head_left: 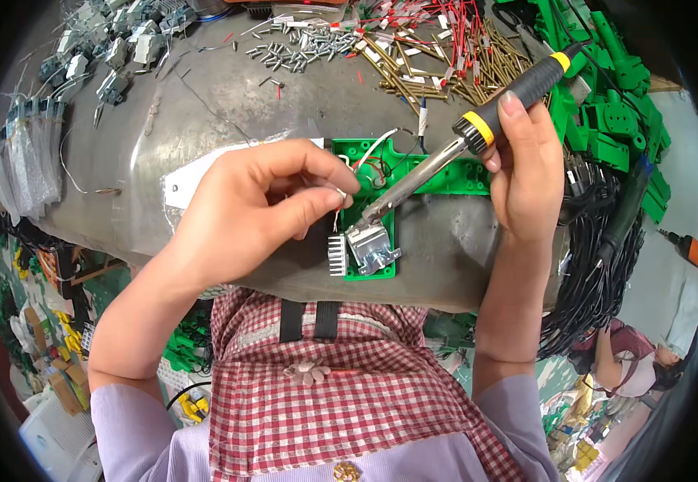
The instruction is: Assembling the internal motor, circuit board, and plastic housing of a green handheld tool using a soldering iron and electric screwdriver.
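A soldering iron (429, 170) with a black and yellow handle is gripped in my right hand (530, 169). Its metal barrel slants down to the left, and its tip is at a silver metal switch-like part (369, 245). That part sits in an open green plastic housing (445, 175), whose long arm reaches to the right. My left hand (261, 201) is closed, thumb and forefinger pinching a thin wire (338, 215) above the housing's left edge. White, red and dark wires (377, 153) curl inside the housing. Beside the metal part is a finned silver piece (338, 255).
Small metal pins (301, 50) and brass rods (485, 68) lie at the back. Grey switch parts (124, 48) fill the far left, above plastic bags (28, 153). Green housings (614, 112) and black cables (582, 281) crowd the right. Another person (626, 357) is at lower right.
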`<state>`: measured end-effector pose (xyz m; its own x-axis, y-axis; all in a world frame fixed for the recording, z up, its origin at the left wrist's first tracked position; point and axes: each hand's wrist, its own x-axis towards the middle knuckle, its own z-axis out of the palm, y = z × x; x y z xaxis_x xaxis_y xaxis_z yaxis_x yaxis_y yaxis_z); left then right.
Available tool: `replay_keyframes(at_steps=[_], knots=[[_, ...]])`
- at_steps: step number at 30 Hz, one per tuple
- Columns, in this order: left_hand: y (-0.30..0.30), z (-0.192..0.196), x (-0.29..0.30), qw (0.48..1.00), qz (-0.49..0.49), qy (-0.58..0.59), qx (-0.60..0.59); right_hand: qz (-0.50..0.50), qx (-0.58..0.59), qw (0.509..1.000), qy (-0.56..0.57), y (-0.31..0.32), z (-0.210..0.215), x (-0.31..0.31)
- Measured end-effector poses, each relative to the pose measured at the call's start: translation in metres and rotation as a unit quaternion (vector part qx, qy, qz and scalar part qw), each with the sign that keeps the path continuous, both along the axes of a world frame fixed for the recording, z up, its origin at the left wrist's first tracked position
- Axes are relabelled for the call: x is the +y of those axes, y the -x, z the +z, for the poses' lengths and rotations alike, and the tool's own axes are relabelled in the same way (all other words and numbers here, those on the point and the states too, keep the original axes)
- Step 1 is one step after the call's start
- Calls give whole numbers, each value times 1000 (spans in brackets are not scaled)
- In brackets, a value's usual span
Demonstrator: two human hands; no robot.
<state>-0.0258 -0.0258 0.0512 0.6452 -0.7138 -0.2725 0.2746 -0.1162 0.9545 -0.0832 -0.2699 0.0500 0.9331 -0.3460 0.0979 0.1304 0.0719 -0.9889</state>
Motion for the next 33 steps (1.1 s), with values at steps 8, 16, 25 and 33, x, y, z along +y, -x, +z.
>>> replay_keyframes(at_steps=[8, 16, 25, 33], knots=[[20, -2, -4, 971, 31, -95, -219, 2, -8, 1000, 5, 2, 1, -1], [22, -12, -5, 931, 47, -86, -353, -7, 7, 1000, 13, 1, 3, 2], [22, -13, -3, 910, 28, -82, -405, -10, 18, 1000, 18, 3, 1, 1], [22, -14, -5, 900, 32, -67, -429, -27, 14, 999, -28, 9, -2, -2]])
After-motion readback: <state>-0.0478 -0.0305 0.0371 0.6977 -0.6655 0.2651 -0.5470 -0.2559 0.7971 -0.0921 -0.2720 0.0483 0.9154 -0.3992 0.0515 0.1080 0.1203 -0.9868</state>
